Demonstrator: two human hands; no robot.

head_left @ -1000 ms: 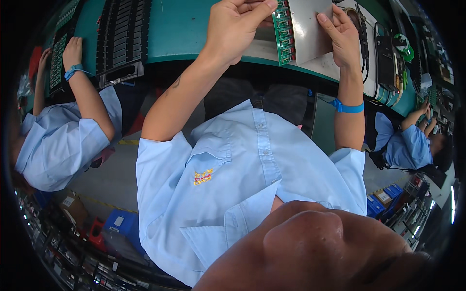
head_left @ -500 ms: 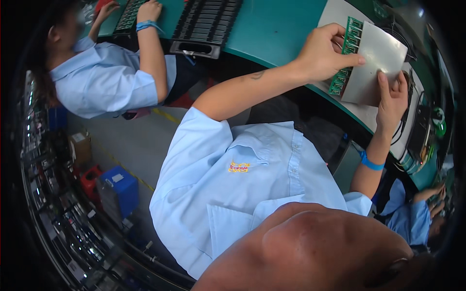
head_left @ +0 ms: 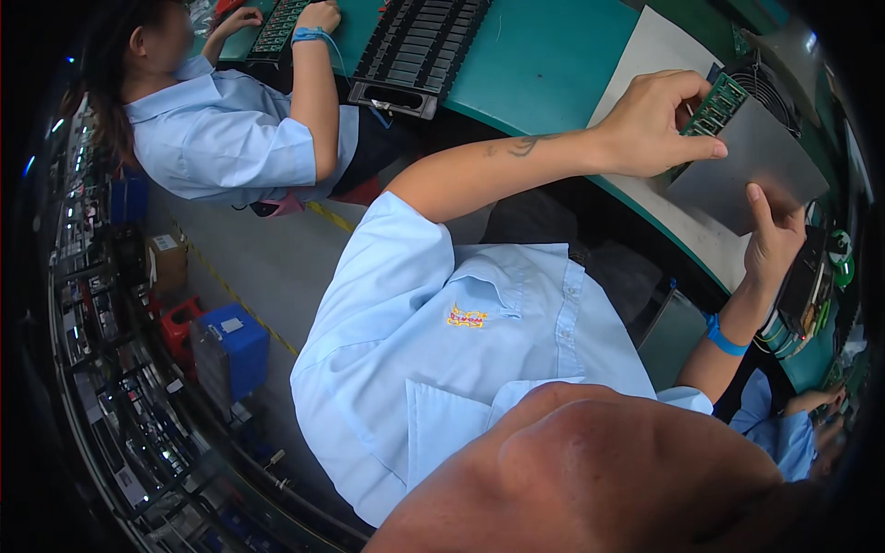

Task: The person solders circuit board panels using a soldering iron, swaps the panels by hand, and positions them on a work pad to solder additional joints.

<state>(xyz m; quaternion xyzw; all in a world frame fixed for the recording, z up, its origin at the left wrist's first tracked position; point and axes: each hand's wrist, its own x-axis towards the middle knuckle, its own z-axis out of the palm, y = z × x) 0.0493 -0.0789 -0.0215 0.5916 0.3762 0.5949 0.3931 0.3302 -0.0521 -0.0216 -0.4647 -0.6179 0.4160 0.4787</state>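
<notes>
My left hand [head_left: 653, 127] is closed on a green circuit board panel [head_left: 721, 103], with its thumb lying over the edge of a thin grey metal plate [head_left: 751, 164]. The plate overlaps the panel and hides much of it, so only a strip of repeated small boards shows. On the plate's near side, my right hand [head_left: 772, 241] pinches its lower edge, thumb on top. Both pieces are held tilted over the pale mat. The fingers beneath the plate are hidden.
A pale mat [head_left: 650, 55] covers part of the green bench [head_left: 535, 64]. Coiled dark cable [head_left: 770, 88] lies beyond the plate; a dark box of tools [head_left: 800, 276] stands at right. A black slotted rack [head_left: 419, 55] is farther left, beside a co-worker [head_left: 230, 129]. Another person sits at lower right.
The plate and circuit board panel have turned clockwise and shifted right and slightly down in the picture, with both hands still on them. The plate's face looks darker. The whole view has shifted somewhat.
</notes>
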